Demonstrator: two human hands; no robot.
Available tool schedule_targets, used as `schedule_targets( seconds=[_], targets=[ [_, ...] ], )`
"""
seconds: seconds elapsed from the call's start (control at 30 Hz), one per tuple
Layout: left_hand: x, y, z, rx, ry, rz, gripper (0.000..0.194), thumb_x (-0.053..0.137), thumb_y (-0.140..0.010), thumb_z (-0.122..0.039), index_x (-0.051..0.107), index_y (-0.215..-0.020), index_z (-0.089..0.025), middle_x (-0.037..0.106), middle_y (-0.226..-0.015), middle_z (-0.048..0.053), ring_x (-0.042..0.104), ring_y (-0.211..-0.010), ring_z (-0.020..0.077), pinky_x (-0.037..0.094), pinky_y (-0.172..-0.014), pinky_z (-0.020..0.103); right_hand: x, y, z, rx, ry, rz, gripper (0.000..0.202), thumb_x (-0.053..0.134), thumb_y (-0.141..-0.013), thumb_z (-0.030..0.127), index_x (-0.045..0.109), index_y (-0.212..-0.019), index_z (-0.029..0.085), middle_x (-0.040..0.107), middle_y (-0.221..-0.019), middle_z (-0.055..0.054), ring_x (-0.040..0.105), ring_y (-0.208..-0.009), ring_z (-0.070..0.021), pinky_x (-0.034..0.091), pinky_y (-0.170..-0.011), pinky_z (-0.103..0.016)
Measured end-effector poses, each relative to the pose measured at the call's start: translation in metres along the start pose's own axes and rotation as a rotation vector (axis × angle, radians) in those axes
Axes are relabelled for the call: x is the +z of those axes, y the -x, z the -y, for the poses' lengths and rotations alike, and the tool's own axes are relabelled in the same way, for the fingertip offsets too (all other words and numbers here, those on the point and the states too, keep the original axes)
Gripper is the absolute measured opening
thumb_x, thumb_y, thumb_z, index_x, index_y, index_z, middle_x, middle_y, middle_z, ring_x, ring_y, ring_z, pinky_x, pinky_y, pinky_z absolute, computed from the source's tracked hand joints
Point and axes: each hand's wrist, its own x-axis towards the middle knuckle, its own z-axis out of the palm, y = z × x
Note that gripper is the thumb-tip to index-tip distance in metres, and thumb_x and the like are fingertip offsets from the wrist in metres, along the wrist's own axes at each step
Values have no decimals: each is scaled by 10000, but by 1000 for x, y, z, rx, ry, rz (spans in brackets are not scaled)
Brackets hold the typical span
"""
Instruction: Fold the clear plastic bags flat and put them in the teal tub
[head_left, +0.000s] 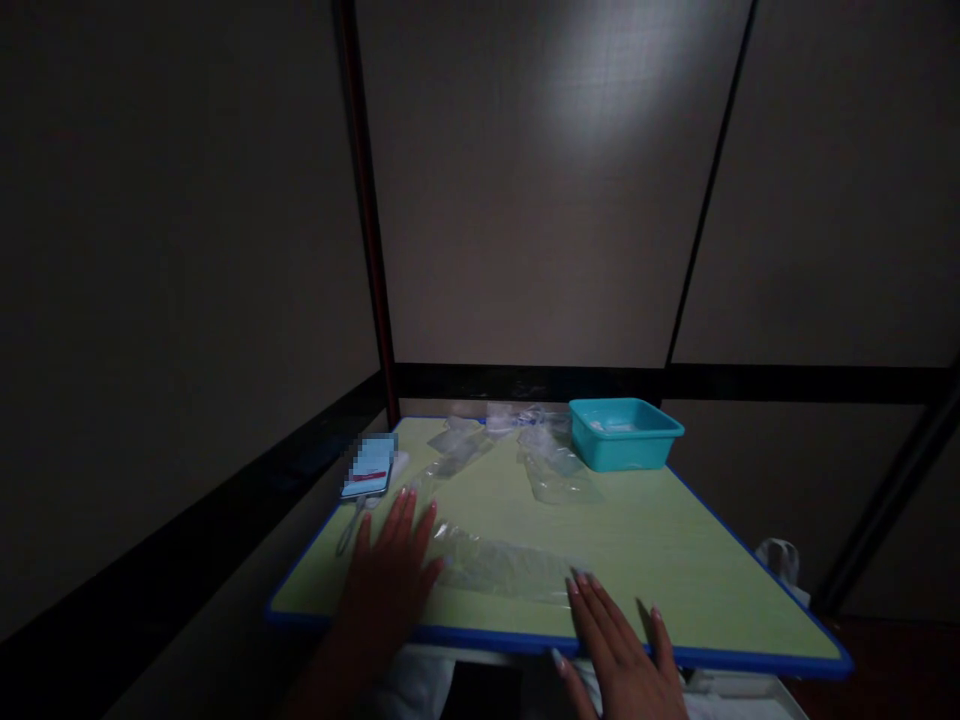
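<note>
A clear plastic bag [510, 568] lies flat and slightly wrinkled near the front of the green table. My left hand [394, 565] rests at the bag's left end with its fingers spread, holding nothing. At the right end, the fingertips of my right hand [619, 645] touch the bag close to the table's front edge; its fingers are stretched out and the thumb is apart. More clear bags [555, 470] lie loosely further back, and another [457, 450] sits to their left.
A turquoise basket [626, 450] stands at the back right corner of the table [675, 560]. At the left edge is a phone [369, 470] with a strap. Walls rise behind and to the left. Something white [780, 560] is beyond the right edge.
</note>
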Motion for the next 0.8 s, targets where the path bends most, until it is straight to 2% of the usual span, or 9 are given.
schedule_targets(
  seconds=[0.03, 0.07, 0.13, 0.2, 0.27, 0.43, 0.53, 0.67, 0.8],
  targets=[
    [-6, 3, -11, 10, 39, 15, 549, 447, -842, -356, 343, -1362, -211, 270, -1445, 136, 222, -1322, 334, 176, -1012, 604, 2, 0, 0, 2, 2, -4, 652, 395, -856, 448, 162, -1420, 221, 469, -1305, -66, 539, -1089, -273, 255, -932, -523],
    [-12, 6, -24, 80, 102, 50, 577, 444, -849, -375, 290, -1385, -227, 230, -1463, 107, 204, -1332, 314, 192, -1030, 564, 3, 0, -1, -2, 5, -10, 651, 391, -856, 448, 156, -1421, 226, 470, -1304, -62, 542, -1084, -272, 253, -929, -524],
    [-21, 11, -46, 293, 253, 162, 682, 452, -841, -480, 147, -1418, -282, 137, -1489, 34, 179, -1345, 274, 231, -1057, 469, 6, 1, -4, -17, 13, -19, 644, 380, -859, 439, 143, -1423, 234, 472, -1301, -54, 549, -1074, -265, 258, -921, -517],
    [-24, 15, -57, 362, 350, 240, 716, 417, -839, -558, 71, -1419, -317, 106, -1492, 9, 178, -1346, 263, 267, -1049, 435, 7, 2, -8, -38, 22, -25, 646, 374, -862, 435, 128, -1425, 234, 481, -1292, -49, 559, -1061, -257, 280, -904, -500],
    [-21, 17, -56, 319, 374, 271, 699, 395, -846, -571, 59, -1414, -338, 121, -1489, 14, 173, -1344, 283, 265, -1044, 463, 6, 4, -12, -57, 27, -28, 657, 377, -862, 440, 115, -1427, 228, 497, -1278, -46, 569, -1048, -249, 309, -883, -477],
    [2, 23, -22, 194, 286, 282, 657, 432, -850, -522, 95, -1398, -389, 169, -1482, 36, 125, -1336, 362, 253, -1001, 583, 0, 6, -15, -64, 0, -3, 680, 410, -850, 437, 117, -1428, 231, 494, -1285, -46, 551, -1079, -244, 344, -874, -434],
    [8, 27, -12, 153, 226, 275, 653, 448, -839, -525, 121, -1391, -402, 165, -1484, 58, 125, -1327, 389, 241, -984, 612, -2, 4, -13, -56, -9, -13, 693, 423, -843, 441, 119, -1428, 225, 496, -1286, -54, 543, -1090, -250, 341, -885, -439],
    [-5, 27, -24, 125, 192, 243, 695, 458, -824, -548, 118, -1402, -365, 113, -1489, 95, 75, -1334, 387, 137, -992, 657, -3, 2, -11, -47, -10, -40, 688, 429, -837, 437, 143, -1426, 224, 514, -1273, -51, 547, -1084, -252, 339, -897, -445],
    [-25, 16, -49, 305, 338, 309, 798, 377, -780, -687, 63, -1415, -322, 74, -1495, 71, 71, -1353, 327, 81, -1036, 619, -4, 4, -10, -47, 18, -37, 629, 428, -834, 410, 236, -1403, 223, 481, -1309, -67, 516, -1123, -258, 322, -921, -470]
  ],
)
